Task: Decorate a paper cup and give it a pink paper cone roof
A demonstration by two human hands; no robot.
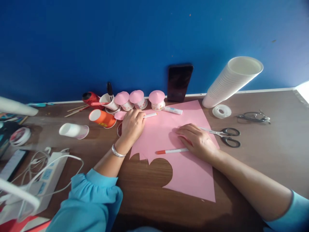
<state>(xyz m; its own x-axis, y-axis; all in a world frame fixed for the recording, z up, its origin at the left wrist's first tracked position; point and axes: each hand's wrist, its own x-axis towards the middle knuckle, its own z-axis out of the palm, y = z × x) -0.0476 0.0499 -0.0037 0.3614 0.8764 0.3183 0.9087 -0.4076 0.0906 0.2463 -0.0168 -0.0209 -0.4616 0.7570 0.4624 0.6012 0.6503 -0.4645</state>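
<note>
At the far edge of the table [277, 158], note the blue wall [135, 42] in front of you, with a white strip [267, 90] along its foot. Near the middle of that edge, you have a black smartphone [180, 83] — propped against the wall. Toward the far right corner, locate the eyeglasses [253, 117], resting on the surface. On the left side, toward the near edge, find the white power strip [49, 174] with white cables [77, 158] looped around it. Further left lie a pale-screened device [13, 163] and — behind it — a round container [20, 136].
</note>
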